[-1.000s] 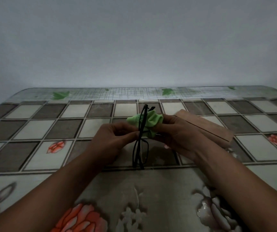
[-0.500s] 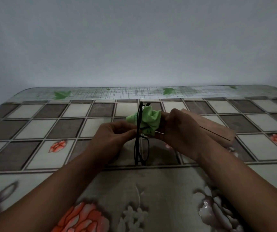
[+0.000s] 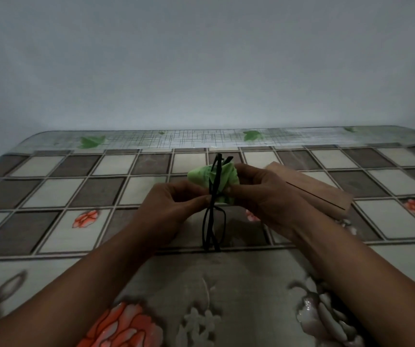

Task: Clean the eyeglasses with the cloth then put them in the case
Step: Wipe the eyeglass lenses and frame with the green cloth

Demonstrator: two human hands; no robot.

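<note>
Black-framed eyeglasses are held edge-on above the table, one lens low and near me, the other wrapped in a bunched green cloth. My left hand pinches the frame near its middle. My right hand presses the cloth around the far lens. A tan eyeglass case lies shut on the table just behind and to the right of my right hand, partly hidden by it.
The table wears a glossy checked cloth with flower prints and ends at a plain pale wall at the back. Only the case lies on it.
The glasses have tilted slightly and the cloth has shifted on the far lens as my right hand rubs it. Both hands stay in nearly the same place.
</note>
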